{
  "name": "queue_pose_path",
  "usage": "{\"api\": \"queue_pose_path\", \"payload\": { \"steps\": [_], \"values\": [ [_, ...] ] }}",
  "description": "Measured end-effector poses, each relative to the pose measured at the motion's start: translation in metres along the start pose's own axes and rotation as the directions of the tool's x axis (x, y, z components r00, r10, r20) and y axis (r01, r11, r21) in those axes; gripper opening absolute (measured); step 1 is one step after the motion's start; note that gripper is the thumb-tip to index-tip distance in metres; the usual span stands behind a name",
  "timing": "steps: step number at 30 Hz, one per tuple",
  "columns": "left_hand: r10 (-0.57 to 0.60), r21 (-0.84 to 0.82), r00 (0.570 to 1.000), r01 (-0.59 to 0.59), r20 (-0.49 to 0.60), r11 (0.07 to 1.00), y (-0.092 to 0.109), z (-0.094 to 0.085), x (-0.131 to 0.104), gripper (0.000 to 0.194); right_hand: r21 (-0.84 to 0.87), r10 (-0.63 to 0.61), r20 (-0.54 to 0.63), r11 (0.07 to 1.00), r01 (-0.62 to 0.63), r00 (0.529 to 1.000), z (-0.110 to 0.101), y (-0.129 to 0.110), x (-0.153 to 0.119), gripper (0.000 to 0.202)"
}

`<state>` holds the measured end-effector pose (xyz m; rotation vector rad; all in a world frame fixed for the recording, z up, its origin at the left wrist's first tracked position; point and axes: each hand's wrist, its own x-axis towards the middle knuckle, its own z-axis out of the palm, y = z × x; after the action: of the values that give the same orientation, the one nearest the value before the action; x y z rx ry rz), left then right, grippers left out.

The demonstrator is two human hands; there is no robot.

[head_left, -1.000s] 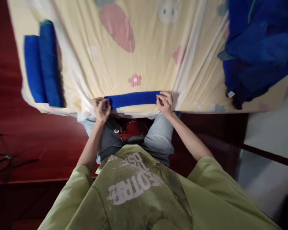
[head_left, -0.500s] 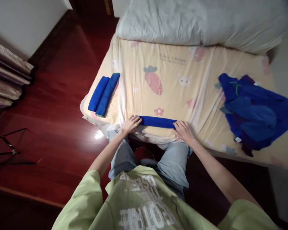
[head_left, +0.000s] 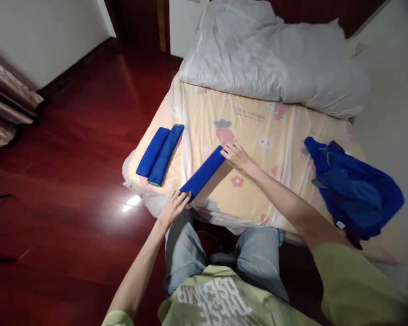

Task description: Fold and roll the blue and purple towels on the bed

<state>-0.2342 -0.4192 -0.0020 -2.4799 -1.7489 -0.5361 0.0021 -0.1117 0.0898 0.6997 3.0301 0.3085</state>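
Observation:
A long strip of rolled or folded blue cloth [head_left: 204,173] slants across the near part of the bed, held at both ends. My left hand [head_left: 174,206] grips its lower left end by the bed's front edge. At the upper right end, my right hand [head_left: 236,156] has its fingers closed on the cloth. A shadow under the strip suggests it is lifted a little off the sheet. To its left lie two similar blue rolls side by side, a plain one [head_left: 153,151] and a green-edged one [head_left: 166,156].
A loose pile of blue clothing [head_left: 355,190] lies on the right of the bed [head_left: 258,194]. A pale grey quilt [head_left: 275,56] is heaped along the far side. Dark red floor [head_left: 71,181] runs along the left, with a curtain [head_left: 10,99] at the far left.
The blue strip has turned from lying level along the front edge to a slant. My right hand has moved up and left with its end; my left hand has shifted slightly left and down.

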Motion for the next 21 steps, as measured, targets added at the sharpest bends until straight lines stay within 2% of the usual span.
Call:
{"api": "queue_pose_path", "payload": {
  "steps": [3,5,7,9,12,16,21],
  "values": [
    [-0.09,-0.013,0.995,0.089,-0.049,0.996,-0.022,0.005,-0.014,0.045,0.026,-0.124,-0.029,0.992,0.125,0.992,0.011,-0.016,0.088,0.037],
    [-0.147,-0.014,0.986,0.146,-0.076,0.989,-0.036,0.009,-0.016,0.044,0.031,-0.179,-0.044,0.983,0.181,0.983,0.021,-0.028,0.137,0.038],
    [-0.203,0.005,0.976,0.205,-0.082,0.979,-0.05,0.012,-0.014,0.043,0.032,-0.192,-0.059,0.98,0.194,0.98,0.034,-0.038,0.173,0.037],
    [-0.247,0.031,0.966,0.25,-0.072,0.968,-0.062,0.015,-0.01,0.043,0.027,-0.175,-0.064,0.984,0.177,0.982,0.046,-0.046,0.197,0.036],
    [-0.268,0.042,0.962,0.27,-0.055,0.962,-0.072,0.02,-0.005,0.044,0.02,-0.12,-0.042,0.992,0.121,0.992,0.062,-0.053,0.213,0.035],
    [-0.298,-0.01,0.953,0.298,-0.046,0.955,-0.075,0.028,-0.005,0.045,0.037,-0.029,-0.003,0.999,0.029,1.0,0.078,-0.062,0.215,0.038],
    [-0.36,-0.04,0.931,0.358,-0.052,0.933,-0.074,0.026,-0.003,0.05,0.08,0.019,0.059,0.996,-0.024,0.998,0.079,-0.069,0.215,0.04]
  ]
}}
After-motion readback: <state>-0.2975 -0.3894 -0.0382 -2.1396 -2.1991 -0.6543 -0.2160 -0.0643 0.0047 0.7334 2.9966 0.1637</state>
